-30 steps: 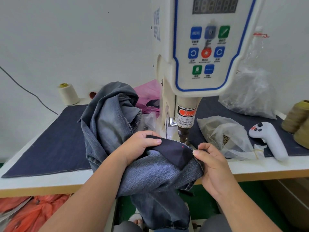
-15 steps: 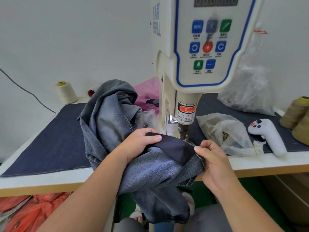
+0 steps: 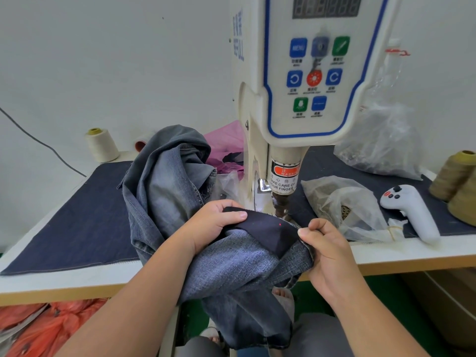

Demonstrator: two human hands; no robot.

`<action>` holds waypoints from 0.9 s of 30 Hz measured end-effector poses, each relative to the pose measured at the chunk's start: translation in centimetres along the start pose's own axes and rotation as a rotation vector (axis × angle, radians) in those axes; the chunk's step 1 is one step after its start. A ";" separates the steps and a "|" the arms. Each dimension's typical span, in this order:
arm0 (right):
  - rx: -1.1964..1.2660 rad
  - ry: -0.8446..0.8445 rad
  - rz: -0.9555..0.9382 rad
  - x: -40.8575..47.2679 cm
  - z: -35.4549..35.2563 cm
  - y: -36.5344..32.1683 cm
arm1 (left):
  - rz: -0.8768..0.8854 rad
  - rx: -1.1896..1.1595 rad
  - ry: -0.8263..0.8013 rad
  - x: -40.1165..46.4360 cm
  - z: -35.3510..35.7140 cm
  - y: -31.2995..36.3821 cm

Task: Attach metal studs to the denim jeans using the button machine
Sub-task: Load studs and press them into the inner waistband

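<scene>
The grey-blue denim jeans [image 3: 239,264] hang over the table's front edge, bunched up at the left of the white button machine [image 3: 304,81]. A dark inner pocket flap [image 3: 268,228] is stretched flat just under the machine's punch head [image 3: 280,204], with a red laser dot on it. My left hand [image 3: 213,222] grips the flap's left side, thumb on top. My right hand [image 3: 327,243] pinches the jeans' edge at the flap's right. A clear bag of metal studs [image 3: 342,204] lies to the right of the punch.
A dark denim mat [image 3: 72,228] covers the table top. A white handheld controller [image 3: 409,210] lies at the right, with olive thread cones [image 3: 456,176] behind it. A cream thread cone [image 3: 101,145] stands back left. A larger clear bag [image 3: 383,148] sits back right. Orange bags [image 3: 38,328] lie under the table.
The view has shifted slightly closer and lower to the machine. Both hands keep their hold on the jeans, with the flap held almost in the same spot under the punch.
</scene>
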State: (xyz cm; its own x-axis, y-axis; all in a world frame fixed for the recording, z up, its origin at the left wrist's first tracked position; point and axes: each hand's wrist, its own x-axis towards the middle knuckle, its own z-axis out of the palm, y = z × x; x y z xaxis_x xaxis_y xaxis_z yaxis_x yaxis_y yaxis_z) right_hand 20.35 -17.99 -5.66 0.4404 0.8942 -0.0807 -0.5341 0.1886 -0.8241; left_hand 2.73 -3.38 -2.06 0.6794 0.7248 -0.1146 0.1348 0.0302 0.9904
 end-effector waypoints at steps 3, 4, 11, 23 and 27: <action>0.007 -0.020 -0.001 0.0 -0.1 0.0 | 0.011 0.013 0.013 0.1 0.0 -0.1; 0.007 -0.024 -0.003 0.0 -0.1 0.0 | 0.017 0.018 0.022 0.1 0.0 -0.2; -0.015 -0.041 -0.019 0.1 -0.4 0.2 | -0.006 -0.057 0.023 0.1 0.0 -0.1; -0.041 -0.068 -0.070 0.3 -0.7 0.5 | -0.039 -0.166 0.007 0.1 0.0 -0.2; -0.048 -0.071 -0.082 0.3 -0.7 0.5 | -0.045 -0.186 0.009 0.1 0.0 -0.2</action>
State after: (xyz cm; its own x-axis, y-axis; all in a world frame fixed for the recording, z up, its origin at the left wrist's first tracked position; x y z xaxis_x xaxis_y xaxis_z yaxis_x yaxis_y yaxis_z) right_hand 20.71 -17.92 -6.43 0.4283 0.9033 0.0262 -0.4626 0.2440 -0.8523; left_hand 2.74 -3.34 -2.27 0.6693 0.7257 -0.1595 0.0288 0.1892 0.9815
